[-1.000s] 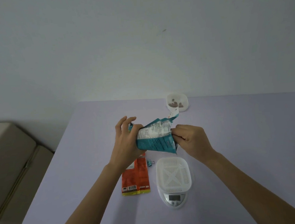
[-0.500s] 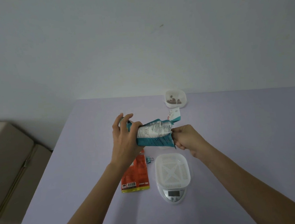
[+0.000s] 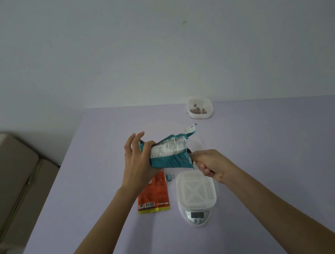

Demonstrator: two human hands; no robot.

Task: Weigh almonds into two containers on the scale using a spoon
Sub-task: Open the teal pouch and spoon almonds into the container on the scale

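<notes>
Nearest, just below the right hand (image 3: 209,165), a white slotted container (image 3: 195,190) sits on the scale (image 3: 197,216). It looks empty, and the display is too small to read. Below the left hand (image 3: 139,165) an orange packet (image 3: 154,196) lies flat on the table (image 3: 265,159), with a small clip (image 3: 170,176) beside it. The left hand grips the base of the teal bag (image 3: 171,155), thumb across it, holding it on its side above the table with its mouth towards the right hand. The right hand's fingers are curled tight at that mouth. No spoon shows, so whether they hold one or pinch the bag's edge cannot be told. This looks like scooping for the slotted container; the next move calls for drawing the load out level and lowering it there. Far beyond the right hand stands the far container (image 3: 200,108), holding a few almonds (image 3: 198,110).
</notes>
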